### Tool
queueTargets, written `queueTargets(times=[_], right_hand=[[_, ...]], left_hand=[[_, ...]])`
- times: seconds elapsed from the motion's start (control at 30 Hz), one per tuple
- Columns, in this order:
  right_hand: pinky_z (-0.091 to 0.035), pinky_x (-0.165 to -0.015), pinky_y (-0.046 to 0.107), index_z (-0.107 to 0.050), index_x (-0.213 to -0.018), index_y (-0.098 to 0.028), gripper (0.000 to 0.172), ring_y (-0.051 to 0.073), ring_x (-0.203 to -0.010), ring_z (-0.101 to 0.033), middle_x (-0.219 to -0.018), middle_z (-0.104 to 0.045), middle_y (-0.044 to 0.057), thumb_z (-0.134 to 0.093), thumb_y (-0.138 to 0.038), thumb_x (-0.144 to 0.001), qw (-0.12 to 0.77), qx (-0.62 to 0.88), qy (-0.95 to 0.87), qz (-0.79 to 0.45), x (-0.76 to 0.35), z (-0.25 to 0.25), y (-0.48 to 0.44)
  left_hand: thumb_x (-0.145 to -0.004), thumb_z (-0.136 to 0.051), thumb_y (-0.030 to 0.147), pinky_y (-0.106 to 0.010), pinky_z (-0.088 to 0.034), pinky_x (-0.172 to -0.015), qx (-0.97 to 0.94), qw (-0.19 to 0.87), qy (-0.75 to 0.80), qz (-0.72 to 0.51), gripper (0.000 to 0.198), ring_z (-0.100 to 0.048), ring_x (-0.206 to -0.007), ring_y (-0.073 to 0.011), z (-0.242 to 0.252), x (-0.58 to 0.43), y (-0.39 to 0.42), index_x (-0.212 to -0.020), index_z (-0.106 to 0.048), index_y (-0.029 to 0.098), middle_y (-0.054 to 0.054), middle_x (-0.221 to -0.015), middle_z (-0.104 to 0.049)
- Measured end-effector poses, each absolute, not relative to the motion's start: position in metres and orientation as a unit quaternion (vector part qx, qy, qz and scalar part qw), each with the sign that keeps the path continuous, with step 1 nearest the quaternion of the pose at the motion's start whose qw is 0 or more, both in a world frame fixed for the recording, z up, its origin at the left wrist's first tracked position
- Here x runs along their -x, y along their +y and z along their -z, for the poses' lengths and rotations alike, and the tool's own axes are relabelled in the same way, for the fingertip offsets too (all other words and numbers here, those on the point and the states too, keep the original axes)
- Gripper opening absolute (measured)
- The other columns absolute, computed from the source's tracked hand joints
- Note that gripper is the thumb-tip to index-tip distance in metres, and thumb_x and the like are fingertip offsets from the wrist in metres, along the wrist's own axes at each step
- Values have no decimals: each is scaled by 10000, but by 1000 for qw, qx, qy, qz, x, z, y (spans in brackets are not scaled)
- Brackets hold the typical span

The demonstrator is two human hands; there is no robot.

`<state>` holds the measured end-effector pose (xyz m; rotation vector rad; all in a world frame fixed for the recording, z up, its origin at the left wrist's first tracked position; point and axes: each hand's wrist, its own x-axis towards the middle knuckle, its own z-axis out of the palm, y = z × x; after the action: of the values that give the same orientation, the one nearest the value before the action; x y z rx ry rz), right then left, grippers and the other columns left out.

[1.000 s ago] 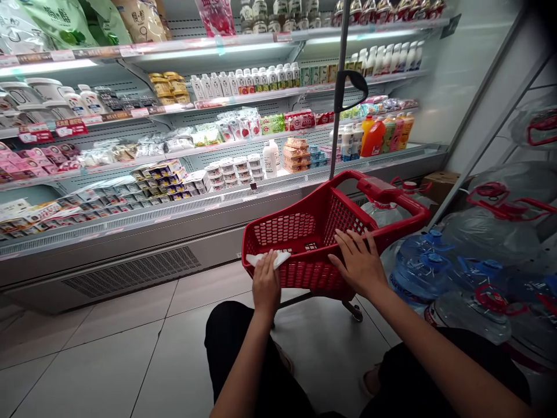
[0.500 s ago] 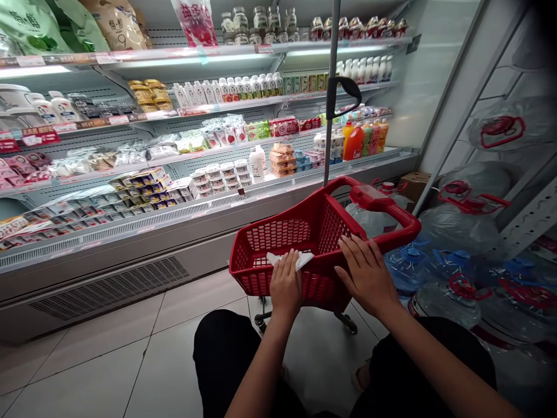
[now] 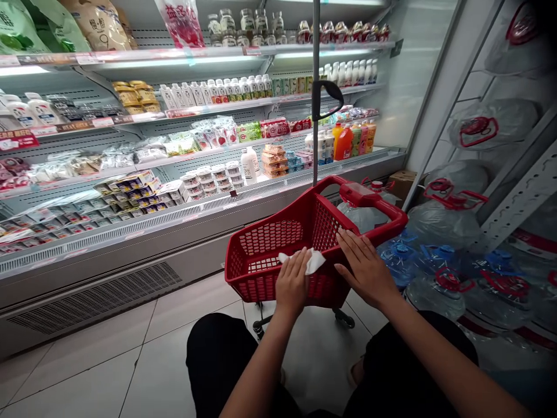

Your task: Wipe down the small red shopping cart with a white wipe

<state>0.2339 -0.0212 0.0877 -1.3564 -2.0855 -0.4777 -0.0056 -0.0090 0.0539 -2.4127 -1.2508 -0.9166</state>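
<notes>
A red plastic shopping cart (image 3: 270, 247) stands on the tiled floor in front of me. My left hand (image 3: 292, 283) presses a white cloth (image 3: 312, 261) flat against the cart's near rim. Its fingers lie stretched over the cloth. My right hand (image 3: 364, 268) rests open on the cart's right rim, just below the red handle (image 3: 369, 200). A grey pole (image 3: 315, 93) rises from the back of the cart. My knees in black trousers show at the bottom of the view.
An open refrigerated case (image 3: 174, 145) with several shelves of dairy and drinks runs along the left and back. Large water jugs (image 3: 439, 261) with red handles are stacked at the right, close to the cart. Grey floor tiles (image 3: 108, 354) lie at the lower left.
My left hand has slid the white cloth to the right along the cart's near rim, toward my right hand. The right hand has stayed on the right rim.
</notes>
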Motion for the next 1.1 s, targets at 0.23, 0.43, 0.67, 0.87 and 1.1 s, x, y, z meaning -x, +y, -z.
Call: queueTargets(times=[0.23,0.43,0.67,0.87,1.1], right_hand=[[-194,-1297,612,-156,-1699,-214,720,347,-1571,-292,-1714,-318,94,-377,-493,-1073,319,538,-761,171,-220,-89,-18],[-240,-1304,528,-42,-1703,-254,947,296,-1605,-218,-1753,-197,77,-555,-607,-990,271,378,-881,85,-152,-113,-15],[-349,-1254,484,67,-1687,-275,1166,258,-1585,-287,-1738,-244,110,-756,-515,-898,233,267,-935,-21,-133,-96,3],[-362,-1246,505,103,-1681,-263,1109,260,-1591,-270,-1735,-240,137,-717,-368,-943,273,252,-928,-32,-132,-85,5],[-445,-1187,470,127,-1674,-272,1010,229,-1539,-385,-1718,-296,118,-586,-184,-964,271,256,-928,1,-132,-82,4]], left_hand=[[-1039,-390,126,-490,-359,-1274,793,157,-499,311,700,-434,-1522,-240,-38,64,-32,-1688,-192,296,-27,-1649,-445],[-1033,-461,198,-495,-358,-1281,838,100,-449,293,633,-394,-1546,-252,-42,30,-21,-1643,-294,175,-114,-1632,-471],[-961,-488,107,-494,-358,-1280,894,19,-360,265,749,-266,-1597,-257,-54,53,-17,-1648,-191,98,-209,-1672,-367],[-997,-460,88,-459,-403,-1260,891,14,-346,292,680,-367,-1558,-222,-59,65,-13,-1637,-234,128,-194,-1621,-461],[-1058,-505,214,-411,-517,-1169,870,56,-347,346,420,-558,-1425,-238,-65,72,-21,-1477,-521,206,-122,-1476,-628]])
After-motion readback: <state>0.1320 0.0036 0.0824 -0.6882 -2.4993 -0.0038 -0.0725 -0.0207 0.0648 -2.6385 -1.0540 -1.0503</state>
